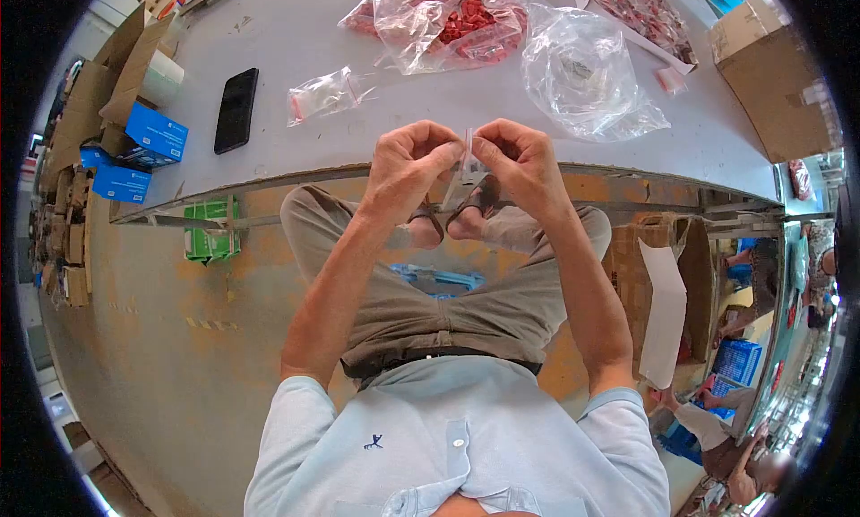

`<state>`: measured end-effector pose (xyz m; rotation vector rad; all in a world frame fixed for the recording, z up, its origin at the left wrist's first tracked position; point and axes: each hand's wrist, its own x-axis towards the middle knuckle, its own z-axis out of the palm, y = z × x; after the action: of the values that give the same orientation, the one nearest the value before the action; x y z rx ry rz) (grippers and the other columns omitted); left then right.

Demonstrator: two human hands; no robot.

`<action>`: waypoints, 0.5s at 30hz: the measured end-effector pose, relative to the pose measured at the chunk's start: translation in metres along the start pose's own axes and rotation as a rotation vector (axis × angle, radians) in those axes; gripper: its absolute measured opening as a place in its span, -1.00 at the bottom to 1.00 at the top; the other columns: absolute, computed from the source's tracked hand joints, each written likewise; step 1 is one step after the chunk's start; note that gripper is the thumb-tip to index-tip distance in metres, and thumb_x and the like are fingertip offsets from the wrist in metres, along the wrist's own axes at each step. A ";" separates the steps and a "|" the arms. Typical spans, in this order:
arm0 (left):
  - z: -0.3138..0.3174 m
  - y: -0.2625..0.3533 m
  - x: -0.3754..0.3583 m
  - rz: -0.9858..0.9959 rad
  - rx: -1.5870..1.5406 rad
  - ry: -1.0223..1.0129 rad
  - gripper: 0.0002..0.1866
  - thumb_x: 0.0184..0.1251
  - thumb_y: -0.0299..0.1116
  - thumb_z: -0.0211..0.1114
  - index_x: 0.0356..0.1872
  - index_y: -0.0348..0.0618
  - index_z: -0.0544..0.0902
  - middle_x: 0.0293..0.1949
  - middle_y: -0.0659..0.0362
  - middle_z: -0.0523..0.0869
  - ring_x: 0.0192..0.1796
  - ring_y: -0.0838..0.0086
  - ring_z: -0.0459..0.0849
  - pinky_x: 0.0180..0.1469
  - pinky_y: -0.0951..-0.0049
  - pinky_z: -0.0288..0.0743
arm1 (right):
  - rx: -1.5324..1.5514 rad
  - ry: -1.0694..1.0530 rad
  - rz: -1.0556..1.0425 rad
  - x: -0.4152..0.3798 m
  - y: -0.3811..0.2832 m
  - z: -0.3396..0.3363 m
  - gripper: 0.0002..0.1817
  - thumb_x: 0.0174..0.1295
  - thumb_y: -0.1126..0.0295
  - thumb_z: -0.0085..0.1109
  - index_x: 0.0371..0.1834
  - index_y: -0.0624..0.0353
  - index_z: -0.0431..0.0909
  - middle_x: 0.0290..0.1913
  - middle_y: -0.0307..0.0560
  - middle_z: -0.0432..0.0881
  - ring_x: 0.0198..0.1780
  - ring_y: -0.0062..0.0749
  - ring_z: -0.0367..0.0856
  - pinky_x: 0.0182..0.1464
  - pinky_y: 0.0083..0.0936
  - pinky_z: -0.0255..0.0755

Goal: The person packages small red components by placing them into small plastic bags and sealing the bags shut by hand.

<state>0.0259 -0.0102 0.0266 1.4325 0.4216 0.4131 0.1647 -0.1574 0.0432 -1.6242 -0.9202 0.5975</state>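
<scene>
Just over the table's front edge, a small clear plastic bag [466, 172] hangs between my two hands. My left hand [405, 166] pinches one side of its top with thumb and fingertips. Opposite it, my right hand [524, 165] pinches the other side, the fingertips nearly meeting. What the bag contains, if anything, is too small to make out. Ahead of my left hand lies a pack of small clear bags [321, 98] with a red stripe. Beyond my right hand is a large clear plastic bag [582, 73], crumpled on the table.
Across the table [278, 33] lie a big bag of red parts [461, 20], a tray of red packets [647, 22] and a black phone [236, 110]. Cardboard boxes [769, 78] flank both ends, with blue boxes [157, 133] at left. Another person [717, 436] sits at lower right.
</scene>
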 end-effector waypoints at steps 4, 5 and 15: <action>0.001 -0.003 -0.001 0.026 -0.120 0.006 -0.86 0.51 -0.45 0.39 -0.08 -0.30 0.78 -0.32 0.23 0.77 -0.32 0.63 0.68 -0.25 0.56 0.62 | -0.031 0.017 0.018 0.000 -0.001 0.000 -0.83 0.45 0.42 0.34 -0.10 0.33 0.77 -0.29 -0.18 0.79 -0.26 -0.64 0.66 -0.18 -0.57 0.59; 0.002 -0.001 -0.001 0.026 -0.120 0.004 -0.86 0.51 -0.45 0.39 -0.08 -0.30 0.78 -0.32 0.23 0.77 -0.32 0.63 0.68 -0.25 0.56 0.62 | -0.034 0.024 0.023 0.001 -0.001 0.000 -0.83 0.45 0.42 0.34 -0.11 0.33 0.77 -0.30 -0.18 0.79 -0.27 -0.64 0.66 -0.19 -0.57 0.59; 0.003 -0.011 -0.003 0.012 0.023 0.042 -0.87 0.50 -0.46 0.41 -0.08 -0.31 0.79 -0.29 0.21 0.81 -0.29 0.65 0.72 -0.28 0.59 0.63 | -0.076 0.031 -0.014 -0.001 0.001 0.000 -0.84 0.46 0.39 0.36 -0.14 0.30 0.76 -0.36 -0.34 0.69 -0.30 -0.74 0.54 -0.27 -0.66 0.43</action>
<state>0.0255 -0.0153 0.0162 1.4515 0.4533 0.4504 0.1649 -0.1583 0.0420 -1.6891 -0.9398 0.5318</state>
